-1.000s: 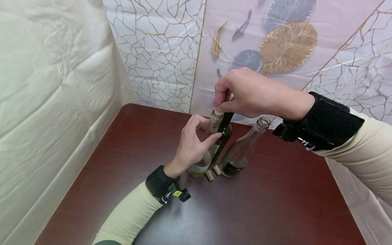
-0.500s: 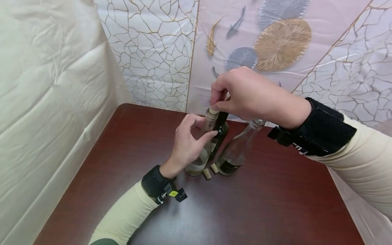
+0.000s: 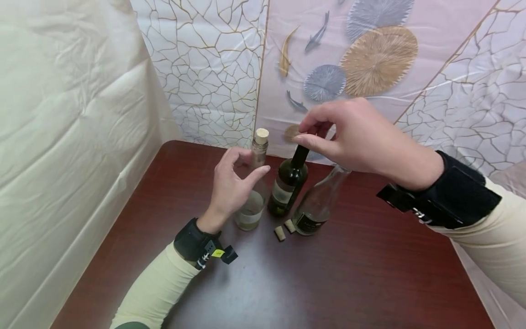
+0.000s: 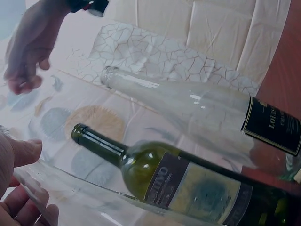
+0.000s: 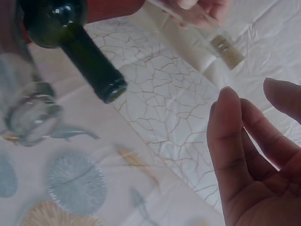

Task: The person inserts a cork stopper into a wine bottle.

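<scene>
My left hand (image 3: 232,187) is curled around the upper part of a clear glass bottle (image 3: 249,214) with a pale label. A cork (image 3: 261,135) sits in that bottle's mouth and sticks up above the rim. My right hand (image 3: 355,137) hovers over the neck of a green wine bottle (image 3: 283,192), hiding its mouth in the head view. In the right wrist view the thumb and fingers (image 5: 228,136) are apart with nothing between them, and the green bottle's mouth (image 5: 115,91) shows no cork.
To the right stands a clear bottle with a black label (image 3: 314,212), its mouth uncorked. Two loose corks (image 3: 280,233) lie on the dark red table (image 3: 349,278) in front of the bottles. Patterned cloth (image 3: 213,68) hangs behind, and plain cream cloth (image 3: 74,137) on the left.
My right hand has let go of the cork in the clear bottle's mouth and moved right. My left hand has shifted left with that bottle, away from the green one.
</scene>
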`<action>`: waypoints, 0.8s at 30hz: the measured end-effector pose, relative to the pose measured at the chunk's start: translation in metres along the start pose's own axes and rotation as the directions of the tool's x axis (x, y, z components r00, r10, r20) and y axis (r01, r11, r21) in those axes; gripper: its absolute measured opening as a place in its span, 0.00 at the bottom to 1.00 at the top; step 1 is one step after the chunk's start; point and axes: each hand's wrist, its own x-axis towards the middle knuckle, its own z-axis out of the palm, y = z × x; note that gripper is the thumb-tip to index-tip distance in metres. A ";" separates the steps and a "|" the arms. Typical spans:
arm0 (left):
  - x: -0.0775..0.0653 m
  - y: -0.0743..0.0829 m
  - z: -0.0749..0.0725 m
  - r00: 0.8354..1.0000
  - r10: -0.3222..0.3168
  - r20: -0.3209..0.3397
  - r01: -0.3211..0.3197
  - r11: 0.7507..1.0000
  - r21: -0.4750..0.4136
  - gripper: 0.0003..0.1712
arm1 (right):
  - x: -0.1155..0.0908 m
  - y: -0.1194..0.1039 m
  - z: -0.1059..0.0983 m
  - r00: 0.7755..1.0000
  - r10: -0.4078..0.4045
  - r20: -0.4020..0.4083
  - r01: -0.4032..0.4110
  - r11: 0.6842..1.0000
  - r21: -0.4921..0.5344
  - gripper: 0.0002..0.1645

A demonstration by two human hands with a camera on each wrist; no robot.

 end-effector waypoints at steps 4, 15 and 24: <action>0.001 -0.002 -0.007 1.000 -0.007 -0.018 0.007 1.000 0.020 0.19 | -0.010 0.008 0.002 0.999 -0.007 -0.039 0.008 1.000 0.019 0.05; 0.004 -0.005 -0.025 0.998 -0.052 -0.043 0.055 0.996 0.073 0.20 | -0.025 0.018 0.010 0.998 0.016 -0.055 -0.014 0.999 0.032 0.07; 0.004 -0.008 -0.033 0.998 -0.054 -0.025 0.057 0.989 0.133 0.23 | -0.041 0.028 0.024 0.998 0.036 -0.055 -0.034 0.999 0.041 0.06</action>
